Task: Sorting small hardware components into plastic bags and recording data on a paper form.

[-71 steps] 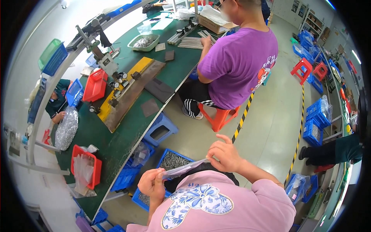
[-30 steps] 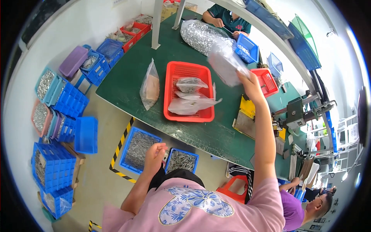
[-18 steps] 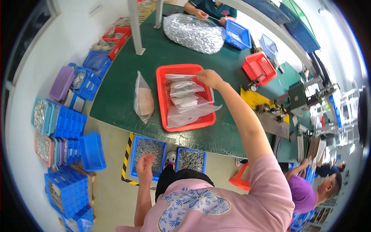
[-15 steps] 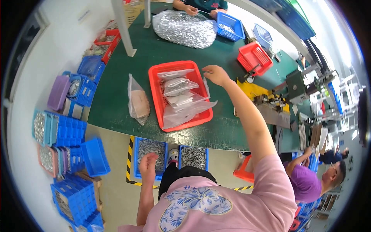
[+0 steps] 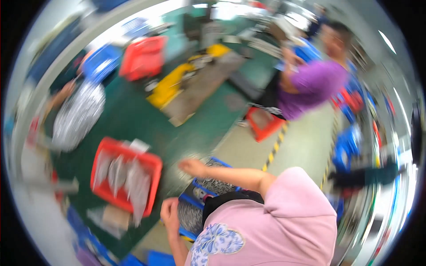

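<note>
My left hand (image 5: 169,212) hangs in front of the table edge, beside a blue bin of small metal parts (image 5: 190,216). Its fingers are loosely bent and apart, with nothing visible in them. Blurred a little, my right hand (image 5: 193,168) is by the table edge above the second bin of metal parts (image 5: 217,186), its fingers loosely stretched and no object showing. Both hands are apart from the red basket (image 5: 155,173) on the green table, which holds several clear plastic bags (image 5: 136,184). A clear bag with a tan content (image 5: 116,216) lies beside the basket.
A large silvery bag (image 5: 80,115) lies across the table near another person's arm (image 5: 62,94). Beyond are a blue basket (image 5: 101,62), a second red basket (image 5: 143,57) and a yellow-based metal fixture (image 5: 195,80). A person in purple (image 5: 313,84) sits near a red stool (image 5: 262,124).
My view has swung to the right, so the table and baskets now appear further left and turned. My right hand has withdrawn from beside the red basket to the table edge.
</note>
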The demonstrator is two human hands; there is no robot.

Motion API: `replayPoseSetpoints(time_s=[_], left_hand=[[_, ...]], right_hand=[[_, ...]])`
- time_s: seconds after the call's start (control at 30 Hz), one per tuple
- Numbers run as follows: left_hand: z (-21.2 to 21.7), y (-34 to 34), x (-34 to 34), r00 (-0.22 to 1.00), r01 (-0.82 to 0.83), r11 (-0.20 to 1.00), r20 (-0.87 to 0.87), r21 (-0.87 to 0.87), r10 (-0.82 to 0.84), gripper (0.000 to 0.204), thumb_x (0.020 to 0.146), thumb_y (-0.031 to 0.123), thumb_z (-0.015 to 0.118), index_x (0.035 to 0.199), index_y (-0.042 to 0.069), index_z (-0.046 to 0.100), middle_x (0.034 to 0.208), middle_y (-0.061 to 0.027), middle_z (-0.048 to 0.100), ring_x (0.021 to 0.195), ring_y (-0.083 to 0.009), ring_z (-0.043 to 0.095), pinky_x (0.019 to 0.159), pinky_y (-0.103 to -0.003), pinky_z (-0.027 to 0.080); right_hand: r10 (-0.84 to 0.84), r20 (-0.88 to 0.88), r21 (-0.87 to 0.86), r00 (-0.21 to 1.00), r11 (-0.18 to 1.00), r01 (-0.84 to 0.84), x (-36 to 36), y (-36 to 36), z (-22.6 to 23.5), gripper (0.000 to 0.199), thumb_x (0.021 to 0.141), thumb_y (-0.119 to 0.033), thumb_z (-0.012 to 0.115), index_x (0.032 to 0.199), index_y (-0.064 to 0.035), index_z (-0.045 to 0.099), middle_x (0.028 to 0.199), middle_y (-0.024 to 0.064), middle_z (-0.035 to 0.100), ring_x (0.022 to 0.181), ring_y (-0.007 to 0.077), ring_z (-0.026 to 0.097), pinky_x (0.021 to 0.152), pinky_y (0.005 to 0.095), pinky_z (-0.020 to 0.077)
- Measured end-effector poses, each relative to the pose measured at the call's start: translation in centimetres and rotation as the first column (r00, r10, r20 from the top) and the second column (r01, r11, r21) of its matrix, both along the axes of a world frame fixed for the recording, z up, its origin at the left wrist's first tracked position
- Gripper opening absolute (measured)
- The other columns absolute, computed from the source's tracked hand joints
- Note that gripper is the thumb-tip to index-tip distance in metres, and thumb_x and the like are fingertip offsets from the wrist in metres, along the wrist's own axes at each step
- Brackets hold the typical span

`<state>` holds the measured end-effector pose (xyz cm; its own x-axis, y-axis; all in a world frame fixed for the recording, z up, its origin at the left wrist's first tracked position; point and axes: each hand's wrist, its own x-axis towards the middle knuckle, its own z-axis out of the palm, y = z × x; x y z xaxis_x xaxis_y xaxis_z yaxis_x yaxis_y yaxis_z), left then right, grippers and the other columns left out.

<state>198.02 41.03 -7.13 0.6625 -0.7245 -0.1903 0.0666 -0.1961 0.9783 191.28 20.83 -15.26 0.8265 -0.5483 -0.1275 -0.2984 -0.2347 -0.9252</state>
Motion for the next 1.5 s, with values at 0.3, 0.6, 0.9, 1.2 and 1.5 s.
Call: replayPoseSetpoints(time_s=[0.3,0.6,0.9,1.2,1.5], left_hand=[[1.8,-9.2,1.9,0.437,0.854,0.415,0.002,-0.313,-0.899,0.013,0.076,0.011,0.044,0.071,0.0,0.05,0.077,-0.0159,0.054,0.069,-0.0217,0.05,0.067,-0.031,0.039],[17.1,-19.1,-13.2,-0.465,0.693,-0.696,0.621,-0.189,-0.631,0.023,0.076,0.019,0.043,0.088,-0.001,0.048,0.091,-0.0178,0.051,0.085,-0.0263,0.047,0.079,-0.04,0.034],[31.7,-21.0,-31.1,-0.614,-0.06,-0.986,0.773,0.158,0.162,0.04,0.076,0.026,0.042,0.104,-0.001,0.047,0.105,-0.0197,0.048,0.101,-0.0308,0.044,0.09,-0.05,0.029],[35.4,-26.0,-49.2,-0.462,-0.402,-0.845,0.718,0.353,0.52,0.029,0.075,0.025,0.043,0.09,0.003,0.055,0.097,-0.014,0.051,0.093,-0.028,0.046,0.084,-0.045,0.032],[33.3,-38.6,-63.3,-0.387,-0.56,-0.714,0.63,0.42,0.673,0.02,0.071,0.022,0.046,0.079,0.008,0.057,0.087,-0.0051,0.053,0.088,-0.022,0.045,0.075,-0.036,0.033]], right_hand=[[-0.712,-0.505,-0.154,0.488,0.63,0.761,-32.7,1.7,-3.6,0.023,0.07,-0.025,0.051,0.079,-0.0068,0.062,0.075,0.0099,0.062,0.072,0.0211,0.058,0.065,0.0325,0.0449],[-0.874,-0.442,0.19,0.205,0.132,0.973,-51.0,11.5,-6.8,0.021,0.073,-0.018,0.049,0.079,-0.0018,0.061,0.074,0.0083,0.061,0.064,0.0154,0.058,0.059,0.029,0.047],[-0.237,-0.698,-0.047,-0.676,-0.926,0.374,-63.6,37.7,-12.3,0.013,0.073,-0.009,0.042,0.066,-0.0015,0.05,0.051,0.0071,0.049,0.039,0.0148,0.045,0.032,0.0298,0.0303],[-0.503,-0.795,0.316,-0.338,-0.82,0.477,-61.3,32.6,-9.9,0.017,0.077,-0.017,0.05,0.086,-0.0046,0.058,0.072,0.0068,0.059,0.053,0.0151,0.055,0.043,0.0273,0.0395],[-0.508,-0.778,0.211,-0.369,-0.765,0.609,-65.3,22.9,-12.2,0.021,0.075,-0.02,0.055,0.082,-0.0005,0.061,0.074,0.0096,0.061,0.063,0.0157,0.058,0.057,0.0266,0.0462]])
